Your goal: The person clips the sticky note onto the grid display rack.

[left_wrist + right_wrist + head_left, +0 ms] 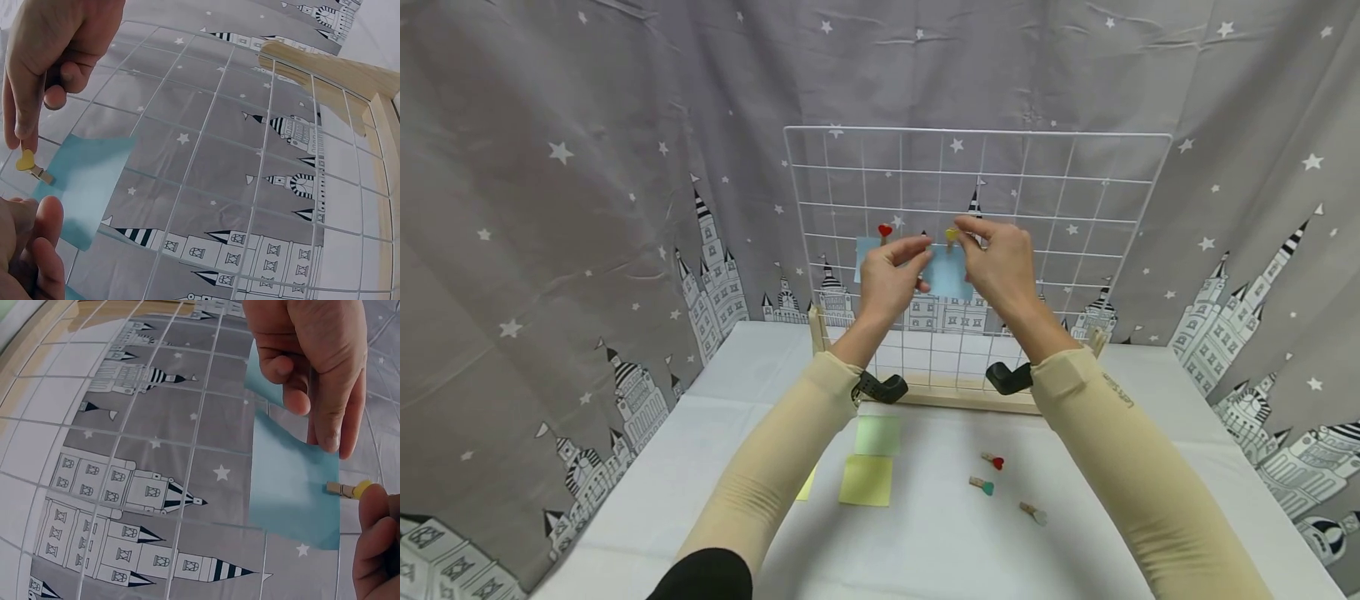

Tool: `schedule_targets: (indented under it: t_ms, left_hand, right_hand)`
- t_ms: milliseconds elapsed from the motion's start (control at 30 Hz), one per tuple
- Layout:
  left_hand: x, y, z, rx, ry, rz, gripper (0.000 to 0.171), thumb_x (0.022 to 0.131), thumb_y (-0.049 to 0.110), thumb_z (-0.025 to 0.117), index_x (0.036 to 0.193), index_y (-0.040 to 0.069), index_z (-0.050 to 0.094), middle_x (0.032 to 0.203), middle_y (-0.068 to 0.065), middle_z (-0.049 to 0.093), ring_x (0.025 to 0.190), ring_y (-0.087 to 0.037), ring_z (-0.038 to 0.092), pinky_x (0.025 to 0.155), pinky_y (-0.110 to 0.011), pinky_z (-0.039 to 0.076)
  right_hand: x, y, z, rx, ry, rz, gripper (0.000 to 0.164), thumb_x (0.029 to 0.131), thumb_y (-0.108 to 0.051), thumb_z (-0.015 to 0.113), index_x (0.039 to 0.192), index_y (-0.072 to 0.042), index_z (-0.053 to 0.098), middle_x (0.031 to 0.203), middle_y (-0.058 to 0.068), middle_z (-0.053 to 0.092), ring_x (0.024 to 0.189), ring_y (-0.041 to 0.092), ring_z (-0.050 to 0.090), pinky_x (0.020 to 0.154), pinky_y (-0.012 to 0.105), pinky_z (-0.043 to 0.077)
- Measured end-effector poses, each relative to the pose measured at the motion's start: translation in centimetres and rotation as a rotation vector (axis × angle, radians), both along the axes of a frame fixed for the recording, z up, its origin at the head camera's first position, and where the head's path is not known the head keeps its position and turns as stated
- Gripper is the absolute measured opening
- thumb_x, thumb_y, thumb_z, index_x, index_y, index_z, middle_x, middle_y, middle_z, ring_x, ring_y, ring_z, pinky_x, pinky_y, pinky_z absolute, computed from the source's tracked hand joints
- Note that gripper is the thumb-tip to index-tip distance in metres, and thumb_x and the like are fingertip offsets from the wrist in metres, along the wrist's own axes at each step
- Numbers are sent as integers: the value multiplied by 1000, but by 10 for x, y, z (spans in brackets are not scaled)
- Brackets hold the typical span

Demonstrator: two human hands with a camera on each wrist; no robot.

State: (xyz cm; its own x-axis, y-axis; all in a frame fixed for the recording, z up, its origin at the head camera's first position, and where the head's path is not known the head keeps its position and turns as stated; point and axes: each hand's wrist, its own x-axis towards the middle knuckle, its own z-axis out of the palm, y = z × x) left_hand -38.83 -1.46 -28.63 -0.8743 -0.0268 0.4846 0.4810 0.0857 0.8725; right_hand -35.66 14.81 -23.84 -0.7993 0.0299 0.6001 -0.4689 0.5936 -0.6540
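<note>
Well, we have the gray castle-print curtain (550, 242) behind everything, and in front of it the white table (925, 542), where a white wire grid (977, 131) stands upright in a wooden base (955, 399).

Both hands are up at the middle of the grid. Our left hand (887, 279) has its thumb and index fingertips together at the upper left corner of a blue note (951, 275), seemingly pinching it; our right hand (1006, 262) has thumb and index clamped on the yellow heart of a small peg.

That blue note lies against the wires, just right of another blue note (867, 260) partly hidden behind the left hand. On the table, a green note (877, 436) lies just beyond a yellow note (865, 481), and a second yellow piece (806, 485) peeks out from under the left sleeve.

As for the pegs, the red-heart peg (885, 230) sits at the farther left blue note's top edge, so we judge that one done. The yellow-heart peg (951, 234) bites the second note's top edge — whether it also catches the wire we cannot tell — so we call this one nearly done. Left over on the table are the green and yellow notes, plus three loose pegs: red (997, 462), teal (987, 487) and pale (1039, 516).
</note>
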Motion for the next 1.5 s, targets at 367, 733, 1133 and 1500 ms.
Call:
schedule_targets:
  t_ms: [367,733,1133,1500]
  left_hand:
    - [3,-3,-5,4,10,2,30,97,11,73,127,13,74,124,-12,74,50,-11,66,42,-16,41]
    - [10,-8,-9,5,-9,9,31,97,11,73,128,14,73,126,-10,74,52,-13,68,40,-17,35]
    - [17,-20,-20,-2,17,-15,29,96,16,75,125,16,75,123,-5,75,58,-12,70,42,-19,37]
    - [22,-35,-31,-63,72,1,26,94,24,79,118,14,77,116,-5,78,66,-19,74,48,-21,46]
  right_hand:
    - [5,11,-6,-72,30,25,27,101,-14,67,126,-15,76,130,9,72,46,9,63,40,19,42]
    - [9,17,-13,-118,18,48,28,100,-18,69,127,-17,75,131,5,73,47,16,63,40,21,42]
    - [18,35,-24,-196,-28,65,30,99,-21,70,129,-20,74,128,2,74,46,5,60,39,21,36]
    - [27,50,-38,-245,-91,66,30,98,-25,72,127,-17,75,125,5,75,66,3,67,49,18,45]
